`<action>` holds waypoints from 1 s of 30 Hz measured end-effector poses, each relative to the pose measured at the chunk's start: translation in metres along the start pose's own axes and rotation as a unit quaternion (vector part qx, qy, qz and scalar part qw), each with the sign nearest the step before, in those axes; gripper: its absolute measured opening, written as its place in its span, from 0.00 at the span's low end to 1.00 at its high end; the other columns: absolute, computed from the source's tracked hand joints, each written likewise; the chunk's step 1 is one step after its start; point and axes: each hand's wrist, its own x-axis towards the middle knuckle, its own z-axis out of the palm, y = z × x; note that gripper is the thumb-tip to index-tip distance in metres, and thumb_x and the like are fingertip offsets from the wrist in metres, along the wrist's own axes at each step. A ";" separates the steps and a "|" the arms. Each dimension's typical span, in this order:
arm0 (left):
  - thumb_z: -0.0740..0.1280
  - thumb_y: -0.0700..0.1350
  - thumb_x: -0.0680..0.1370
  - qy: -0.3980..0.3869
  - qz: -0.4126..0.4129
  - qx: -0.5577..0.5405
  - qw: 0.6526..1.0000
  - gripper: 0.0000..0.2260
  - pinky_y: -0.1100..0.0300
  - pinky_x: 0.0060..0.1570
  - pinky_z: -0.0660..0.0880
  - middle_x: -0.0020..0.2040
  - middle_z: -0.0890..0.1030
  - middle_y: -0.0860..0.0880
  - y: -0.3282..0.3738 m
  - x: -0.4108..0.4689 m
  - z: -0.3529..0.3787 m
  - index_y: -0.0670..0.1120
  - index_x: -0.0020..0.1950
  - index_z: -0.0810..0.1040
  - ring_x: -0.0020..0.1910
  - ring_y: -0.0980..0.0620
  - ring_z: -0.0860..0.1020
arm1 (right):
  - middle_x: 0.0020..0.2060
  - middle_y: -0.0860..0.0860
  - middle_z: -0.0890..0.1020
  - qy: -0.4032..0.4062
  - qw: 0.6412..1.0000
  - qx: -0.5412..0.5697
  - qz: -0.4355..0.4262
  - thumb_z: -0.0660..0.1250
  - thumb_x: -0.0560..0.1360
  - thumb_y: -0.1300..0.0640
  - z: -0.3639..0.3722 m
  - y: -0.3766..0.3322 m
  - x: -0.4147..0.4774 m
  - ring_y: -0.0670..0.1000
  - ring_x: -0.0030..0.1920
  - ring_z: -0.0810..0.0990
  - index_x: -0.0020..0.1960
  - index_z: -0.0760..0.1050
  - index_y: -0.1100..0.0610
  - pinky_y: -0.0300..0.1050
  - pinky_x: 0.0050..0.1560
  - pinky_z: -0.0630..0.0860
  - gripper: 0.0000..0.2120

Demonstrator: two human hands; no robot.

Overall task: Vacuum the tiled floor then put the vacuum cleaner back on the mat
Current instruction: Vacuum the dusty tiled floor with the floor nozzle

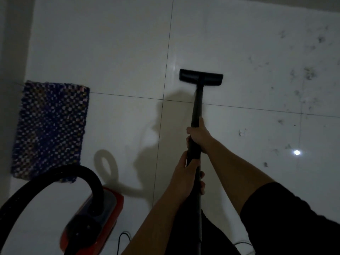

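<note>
Tiled floor (114,43): fills the frame.
Mat (49,129): left edge.
Vacuum cleaner (95,218): lower left, just beside the mat and off it, so I log the return as pending.
Wand (197,107): centre. Right hand (199,137) fingers wrap it, left hand (184,179) grips lower down.
Floor head (201,77): flat on tile.
Dirt (311,73): scattered at right. I judge most vacuuming remains.

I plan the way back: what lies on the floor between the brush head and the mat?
Only bare tile with one seam lies between the brush head and the mat, as the head view shows.
</note>
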 end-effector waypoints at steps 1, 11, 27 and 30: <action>0.56 0.42 0.82 0.002 0.001 0.003 1.000 0.10 0.63 0.21 0.69 0.33 0.71 0.44 -0.007 -0.005 -0.004 0.54 0.59 0.71 0.22 0.52 0.69 | 0.35 0.57 0.74 -0.004 1.000 -0.003 0.000 0.59 0.77 0.66 0.003 0.007 -0.005 0.51 0.26 0.73 0.78 0.43 0.43 0.43 0.24 0.73 0.39; 0.57 0.42 0.81 0.025 -0.008 0.065 0.998 0.13 0.62 0.23 0.70 0.35 0.72 0.44 -0.078 -0.067 -0.025 0.51 0.65 0.69 0.23 0.51 0.70 | 0.35 0.57 0.74 -0.015 0.999 0.038 -0.001 0.60 0.78 0.65 0.021 0.095 -0.061 0.52 0.28 0.73 0.79 0.43 0.44 0.46 0.27 0.74 0.39; 0.56 0.40 0.81 -0.058 -0.020 0.182 0.981 0.10 0.65 0.20 0.70 0.34 0.71 0.44 -0.136 -0.104 0.006 0.55 0.58 0.69 0.21 0.54 0.70 | 0.31 0.57 0.74 0.070 0.986 0.148 0.002 0.61 0.78 0.64 -0.031 0.185 -0.095 0.54 0.27 0.73 0.79 0.44 0.43 0.48 0.29 0.74 0.38; 0.56 0.41 0.82 -0.070 -0.018 0.206 0.976 0.13 0.64 0.21 0.71 0.34 0.71 0.43 -0.136 -0.109 0.002 0.53 0.64 0.67 0.21 0.54 0.70 | 0.30 0.57 0.74 0.080 0.983 0.166 0.000 0.61 0.78 0.64 -0.029 0.189 -0.101 0.54 0.26 0.73 0.79 0.44 0.44 0.47 0.29 0.73 0.38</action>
